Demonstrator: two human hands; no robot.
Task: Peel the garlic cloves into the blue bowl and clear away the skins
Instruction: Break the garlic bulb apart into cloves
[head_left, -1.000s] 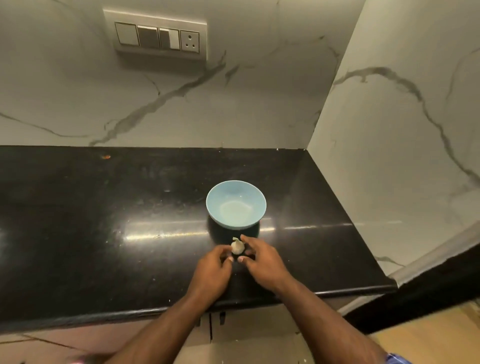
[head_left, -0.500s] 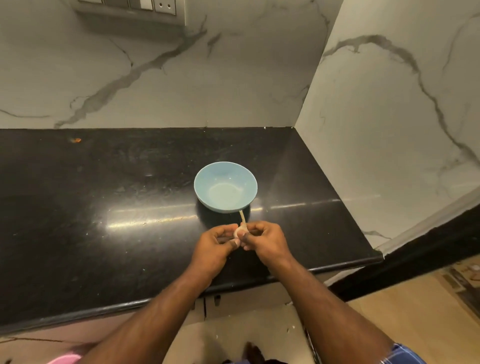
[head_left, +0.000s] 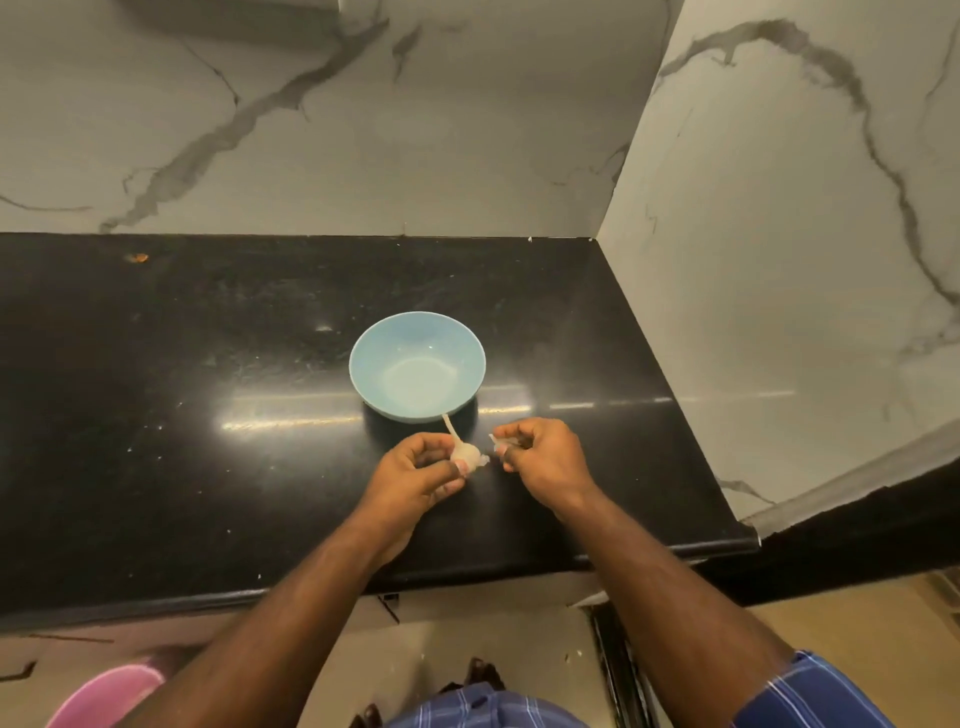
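Head view, left hand: my left hand (head_left: 415, 470) holds the garlic bulb (head_left: 466, 455) over the table (head_left: 208, 415), its grip closed on the bulb with fingers and thumb curled round it.
Head view, garlic bulb: pale and rounded, with a thin stalk pointing up and away toward the blue bowl (head_left: 417, 365); the stalk tip reaches the bowl's near rim as I see it, though I cannot tell whether they touch.
Head view, right hand: my right hand (head_left: 543, 457) sits just beside the left, apart from the bulb, its grip pinched on a small pale piece of garlic (head_left: 500, 442) held between thumb and fingertips. I cannot tell whether this piece is a clove or only skin.
Head view, blue bowl: upright on the black table, just beyond both hands; I see nothing inside it.
Head view, table: glossy black stone, set into a corner of marble wall (head_left: 363, 156), with pale specks scattered over its surface.
Head view, floor: a pink tub (head_left: 104, 693) shows at the lower left edge, below the table front.
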